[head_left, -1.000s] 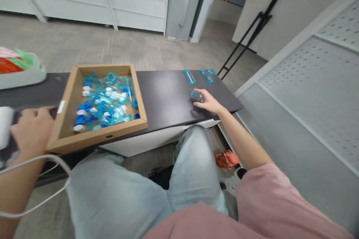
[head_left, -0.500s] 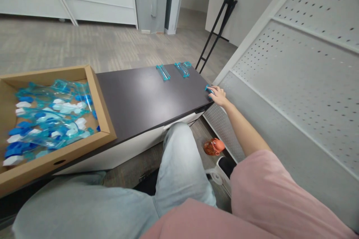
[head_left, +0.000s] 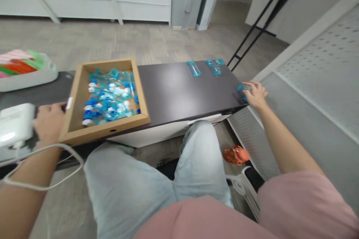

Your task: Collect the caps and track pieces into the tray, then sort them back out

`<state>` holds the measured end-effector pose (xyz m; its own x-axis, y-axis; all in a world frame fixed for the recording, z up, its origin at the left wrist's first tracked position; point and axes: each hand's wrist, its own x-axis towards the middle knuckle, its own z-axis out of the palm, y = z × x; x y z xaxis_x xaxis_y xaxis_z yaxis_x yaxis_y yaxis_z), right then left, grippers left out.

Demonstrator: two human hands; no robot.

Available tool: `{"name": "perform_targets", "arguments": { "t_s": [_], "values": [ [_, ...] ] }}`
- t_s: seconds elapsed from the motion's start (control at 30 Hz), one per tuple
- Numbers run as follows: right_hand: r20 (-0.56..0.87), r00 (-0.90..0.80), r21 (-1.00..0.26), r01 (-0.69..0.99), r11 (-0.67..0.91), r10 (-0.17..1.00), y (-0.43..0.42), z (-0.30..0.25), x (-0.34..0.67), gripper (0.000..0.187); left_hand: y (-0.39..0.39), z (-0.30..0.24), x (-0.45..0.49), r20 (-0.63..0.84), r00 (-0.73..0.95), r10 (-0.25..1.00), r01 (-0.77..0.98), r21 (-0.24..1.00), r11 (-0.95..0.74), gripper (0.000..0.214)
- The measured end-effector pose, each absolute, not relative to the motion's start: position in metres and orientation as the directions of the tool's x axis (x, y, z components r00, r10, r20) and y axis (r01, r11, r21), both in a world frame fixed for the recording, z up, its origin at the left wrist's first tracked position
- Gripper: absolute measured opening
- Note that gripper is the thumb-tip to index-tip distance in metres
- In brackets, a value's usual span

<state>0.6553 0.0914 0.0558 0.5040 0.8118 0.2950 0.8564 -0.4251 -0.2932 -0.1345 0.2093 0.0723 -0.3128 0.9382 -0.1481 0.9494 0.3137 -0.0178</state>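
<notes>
At the right end of the dark tabletop (head_left: 168, 93), my right hand (head_left: 256, 95) has its fingers bent over a clear teal plastic piece (head_left: 241, 88), partly hidden by them. My left hand (head_left: 49, 121) is by the left wall of a cardboard box (head_left: 144, 104), blurred, with its fingers mostly hidden. A small dark patch shows at its fingertips, too unclear to name. Inside the box lie mixed clear teal parts (head_left: 108, 99) and several blue and white pieces. Towards the back edge rest a teal-ended clear tube piece (head_left: 194, 68) and further teal parts (head_left: 213, 67).
A white charger-like block (head_left: 17, 125) with a white cable (head_left: 42, 187) sits left of my left hand. Behind it is a white tray (head_left: 49, 71) with colourful contents. An orange bottle (head_left: 237, 155) stands on the floor, beside a perforated panel (head_left: 311, 93).
The view has swung left, bringing my left hand, the white block and the tray into sight. My right hand is still at the teal piece on the table's right end.
</notes>
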Motion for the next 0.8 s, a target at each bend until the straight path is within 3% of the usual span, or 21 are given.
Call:
{"name": "perform_targets", "arguments": {
  "t_s": [0.1, 0.17, 0.3, 0.43, 0.5, 0.67, 0.8],
  "values": [
    [0.467, 0.393, -0.319, 0.910, -0.264, 0.792, 0.116, 0.053, 0.628, 0.037, 0.192, 0.074, -0.142, 0.002, -0.409, 0.913, 0.910, 0.081, 0.407, 0.066],
    [0.507, 0.214, -0.303, 0.951, -0.060, 0.835, 0.134, 0.057, 0.587, 0.039, 0.189, 0.075, -0.139, 0.011, -0.341, 0.940, 0.932, 0.133, 0.337, 0.063],
    [0.423, -0.206, -0.347, 0.862, 0.368, 0.882, 0.156, 0.079, 0.452, 0.043, 0.191, 0.076, -0.137, 0.029, -0.318, 0.948, 0.932, 0.194, 0.306, 0.058],
    [0.335, -0.537, -0.412, 0.656, 0.633, 0.774, 0.172, 0.095, 0.297, 0.040, 0.191, 0.074, -0.138, 0.043, -0.318, 0.947, 0.935, 0.182, 0.306, 0.056],
    [0.308, -0.611, -0.420, 0.601, 0.680, 0.730, 0.184, 0.092, 0.234, 0.042, 0.192, 0.071, -0.139, 0.069, -0.333, 0.941, 0.933, 0.166, 0.318, 0.056],
    [0.127, -0.647, -0.423, 0.651, 0.631, 0.752, 0.209, 0.074, 0.151, 0.045, 0.195, 0.064, -0.139, 0.099, -0.332, 0.938, 0.936, 0.157, 0.315, 0.056],
    [0.197, -0.624, -0.453, 0.626, 0.635, 0.756, 0.212, 0.067, 0.149, 0.044, 0.196, 0.063, -0.139, 0.101, -0.333, 0.937, 0.935, 0.161, 0.315, 0.056]
  ]
}}
